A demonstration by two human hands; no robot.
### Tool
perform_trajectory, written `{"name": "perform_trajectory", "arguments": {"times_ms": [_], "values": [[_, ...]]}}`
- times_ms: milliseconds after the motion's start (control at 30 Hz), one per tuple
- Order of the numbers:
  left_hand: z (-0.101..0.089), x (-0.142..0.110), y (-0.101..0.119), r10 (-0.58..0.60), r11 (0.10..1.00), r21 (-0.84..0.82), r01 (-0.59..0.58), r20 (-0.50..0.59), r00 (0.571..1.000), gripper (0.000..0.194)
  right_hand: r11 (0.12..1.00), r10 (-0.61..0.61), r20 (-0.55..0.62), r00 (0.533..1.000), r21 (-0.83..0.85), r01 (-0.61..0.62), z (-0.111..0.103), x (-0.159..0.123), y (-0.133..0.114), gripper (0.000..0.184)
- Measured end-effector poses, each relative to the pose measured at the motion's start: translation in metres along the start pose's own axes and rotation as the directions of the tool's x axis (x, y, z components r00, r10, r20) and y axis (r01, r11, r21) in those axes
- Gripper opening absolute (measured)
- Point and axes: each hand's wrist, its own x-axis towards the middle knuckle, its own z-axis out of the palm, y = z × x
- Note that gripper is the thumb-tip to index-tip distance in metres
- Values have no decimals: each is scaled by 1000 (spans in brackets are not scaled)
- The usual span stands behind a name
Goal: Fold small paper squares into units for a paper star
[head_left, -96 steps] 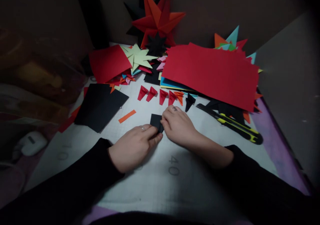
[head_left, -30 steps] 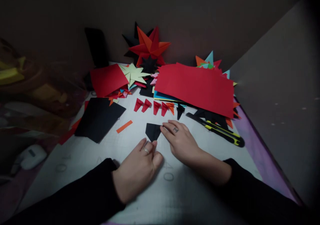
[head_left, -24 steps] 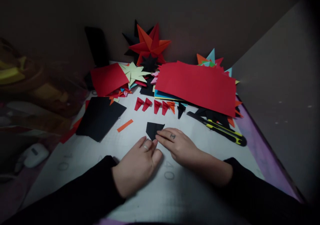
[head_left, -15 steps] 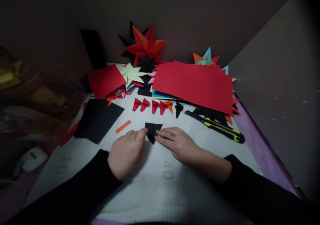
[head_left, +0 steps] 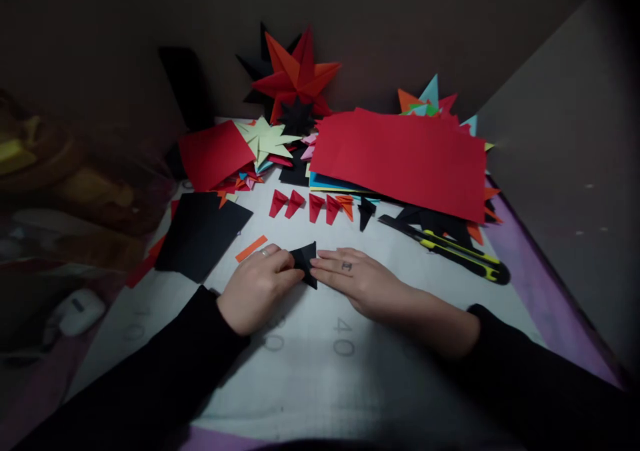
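Note:
A small folded piece of black paper [head_left: 307, 261] lies between my hands on the white mat. My left hand [head_left: 263, 281], with a ring on one finger, pinches its left side between thumb and fingers. My right hand [head_left: 357, 277] lies low with its fingers stretched out, the fingertips touching the paper's right edge. Just beyond the left fingers is a narrow orange paper strip [head_left: 251, 249]. Several small red folded pieces [head_left: 316, 207], an orange one [head_left: 346, 205] and a black one [head_left: 367, 213] stand in a row behind the paper.
A black and yellow utility knife [head_left: 450, 251] lies on the right. Large red sheets [head_left: 400, 161] cover a stack behind it. Black square sheets [head_left: 200, 234] lie on the left. Paper stars [head_left: 297, 71] lean against the wall, beside a dark phone-like slab [head_left: 185, 87]. A white case [head_left: 83, 311] sits far left.
The black paper has been turned, its point swinging from facing me to the left. My left hand has moved from beside it to pinch it. The view has shifted slightly.

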Motion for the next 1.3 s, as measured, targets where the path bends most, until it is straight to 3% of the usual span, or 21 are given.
{"name": "perform_trajectory", "arguments": {"times_ms": [100,200,400,567,733,933,1167,1300], "values": [[-4,3,-5,32,999,-5,-32,52,998,22,999,38,101,994,-17,-36,-6,2,-2,48],[0,4,-12,38,992,-120,-30,65,997,17,999,28,170,985,-34,-22,-10,3,-3,47],[8,11,-18,-76,924,-366,113,115,990,18,998,-22,166,986,-60,32,-13,1,0,45],[3,22,-10,-217,911,-289,293,266,939,20,989,-141,94,986,-42,145,-18,2,-3,37],[6,26,-6,-255,922,-213,324,297,920,23,975,-220,49,974,-17,221,-16,1,-2,35],[7,27,-3,-288,930,-140,340,296,911,20,979,-170,-127,977,88,182,-5,-1,1,39],[9,28,-1,-301,928,-128,349,292,908,19,988,-150,-62,987,33,152,-7,4,-3,28],[10,29,1,-319,925,-119,361,272,908,18,989,-113,-67,991,89,119,-5,4,-1,33]]}}
